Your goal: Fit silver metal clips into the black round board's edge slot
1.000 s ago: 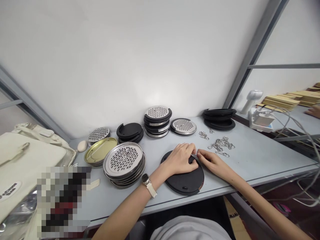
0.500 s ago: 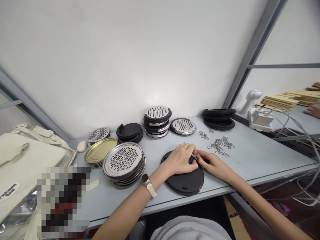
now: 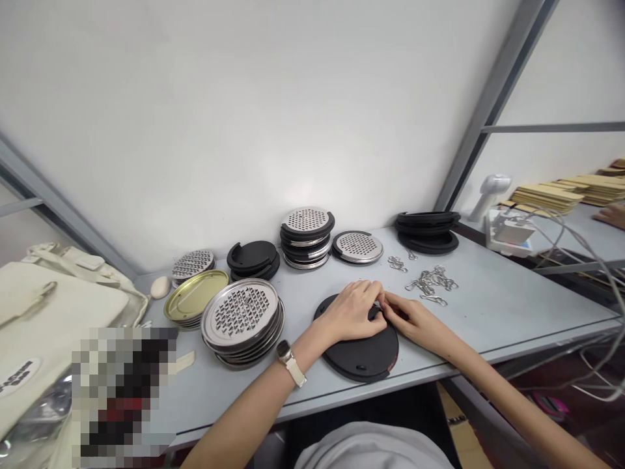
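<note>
A round black disc (image 3: pixel 359 358) with small slots lies flat near the table's front edge. My left hand (image 3: pixel 352 311) is over its upper part, fingers curled onto the far right rim. At that same rim my right hand (image 3: pixel 407 316) pinches with thumb and forefinger, its fingertips meeting those of the left. Whatever sits between the fingertips is hidden. Just beyond the right hand lies a loose heap of silver wire clips (image 3: pixel 434 280). Left of the disc stands a stack of round metal grater plates (image 3: pixel 243 316).
Gold-coloured round lids (image 3: pixel 195 296) and black round holders (image 3: pixel 254 257) stand at the left. Along the wall are a stack of black-rimmed graters (image 3: pixel 307 238), a single grater (image 3: pixel 360 247) and black rings (image 3: pixel 427 238). A cream bag (image 3: pixel 63 293) lies far left; cables (image 3: pixel 596 260) hang at right.
Both hands stay at the disc's far right rim. The right fingertips have shifted very slightly left, closer against the left hand. Nothing else visibly moved.
</note>
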The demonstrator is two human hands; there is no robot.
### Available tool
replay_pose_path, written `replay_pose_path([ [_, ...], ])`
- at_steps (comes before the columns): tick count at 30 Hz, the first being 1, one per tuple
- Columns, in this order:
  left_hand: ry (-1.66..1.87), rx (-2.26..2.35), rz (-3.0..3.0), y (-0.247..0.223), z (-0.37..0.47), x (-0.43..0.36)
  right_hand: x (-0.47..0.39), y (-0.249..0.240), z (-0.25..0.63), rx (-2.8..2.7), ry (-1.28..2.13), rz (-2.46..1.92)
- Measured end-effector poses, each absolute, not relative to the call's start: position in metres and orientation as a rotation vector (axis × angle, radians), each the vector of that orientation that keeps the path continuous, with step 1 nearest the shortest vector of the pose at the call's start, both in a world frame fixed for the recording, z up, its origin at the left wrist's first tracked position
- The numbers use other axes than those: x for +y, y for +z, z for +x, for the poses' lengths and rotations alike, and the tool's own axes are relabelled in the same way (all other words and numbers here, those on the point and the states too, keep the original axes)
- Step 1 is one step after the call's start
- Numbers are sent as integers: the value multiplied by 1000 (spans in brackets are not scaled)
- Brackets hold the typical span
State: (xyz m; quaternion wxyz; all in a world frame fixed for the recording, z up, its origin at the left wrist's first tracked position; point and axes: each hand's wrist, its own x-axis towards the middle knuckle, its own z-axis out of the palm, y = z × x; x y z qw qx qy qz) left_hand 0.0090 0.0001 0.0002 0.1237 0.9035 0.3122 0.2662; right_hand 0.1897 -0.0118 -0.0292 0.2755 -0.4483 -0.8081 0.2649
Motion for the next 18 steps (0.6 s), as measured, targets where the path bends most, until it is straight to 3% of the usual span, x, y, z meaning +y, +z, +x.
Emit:
replay_pose_path([
  [18, 785, 878, 2630, 0, 9, 0, -13, -30, 188, -2116, 766, -1205],
])
